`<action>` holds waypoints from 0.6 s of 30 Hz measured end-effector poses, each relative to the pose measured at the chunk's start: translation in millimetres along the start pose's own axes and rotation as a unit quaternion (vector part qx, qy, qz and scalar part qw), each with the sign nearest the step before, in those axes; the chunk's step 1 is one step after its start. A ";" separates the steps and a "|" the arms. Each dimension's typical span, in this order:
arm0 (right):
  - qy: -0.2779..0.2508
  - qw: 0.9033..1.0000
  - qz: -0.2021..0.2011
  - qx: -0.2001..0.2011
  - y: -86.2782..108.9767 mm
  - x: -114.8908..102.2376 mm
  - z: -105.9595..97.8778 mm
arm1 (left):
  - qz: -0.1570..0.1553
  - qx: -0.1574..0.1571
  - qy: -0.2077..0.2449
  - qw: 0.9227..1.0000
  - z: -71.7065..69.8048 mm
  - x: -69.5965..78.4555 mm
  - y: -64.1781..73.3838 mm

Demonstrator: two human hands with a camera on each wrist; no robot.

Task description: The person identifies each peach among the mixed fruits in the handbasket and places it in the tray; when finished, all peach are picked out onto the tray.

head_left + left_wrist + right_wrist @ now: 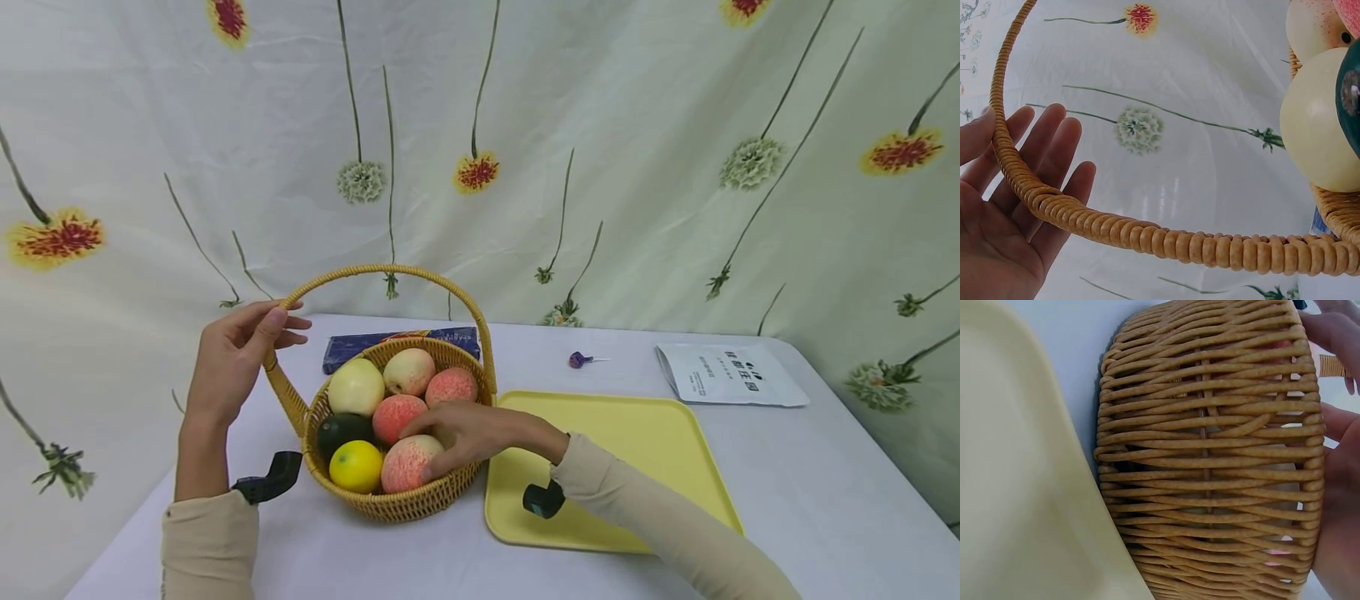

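Several crowded fruits (356,387) might roll from basket (397,507) if left hand (234,354), pinching handle (382,268), tips it; right hand (474,429) over near peach (407,467), grip unclear.

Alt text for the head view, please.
A person's left hand holds the arched handle of a wicker basket of fruit while the right hand grips a peach in it. Right of the basket, a yellow tray lies on a white table; farther back are a blue box, lollipop and white pouch.
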State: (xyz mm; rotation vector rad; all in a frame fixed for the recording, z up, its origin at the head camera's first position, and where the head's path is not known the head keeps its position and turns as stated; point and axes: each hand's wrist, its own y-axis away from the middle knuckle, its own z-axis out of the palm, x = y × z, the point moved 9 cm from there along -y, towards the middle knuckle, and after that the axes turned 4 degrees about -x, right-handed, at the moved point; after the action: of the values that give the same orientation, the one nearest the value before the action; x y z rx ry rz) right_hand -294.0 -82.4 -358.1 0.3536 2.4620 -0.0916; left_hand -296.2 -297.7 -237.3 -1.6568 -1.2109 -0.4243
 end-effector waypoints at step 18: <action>-0.138 0.987 0.017 0.074 11.2 9.0 -15.1 | -0.002 0.000 0.006 1.000 -0.2 -0.8 -0.2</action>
State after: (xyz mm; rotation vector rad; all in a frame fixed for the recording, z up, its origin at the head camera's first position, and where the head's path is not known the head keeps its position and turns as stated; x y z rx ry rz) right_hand -306.6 -67.2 -351.4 0.4184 2.1793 -0.2908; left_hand -296.7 -298.3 -237.7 -1.6503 -1.2050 -0.4362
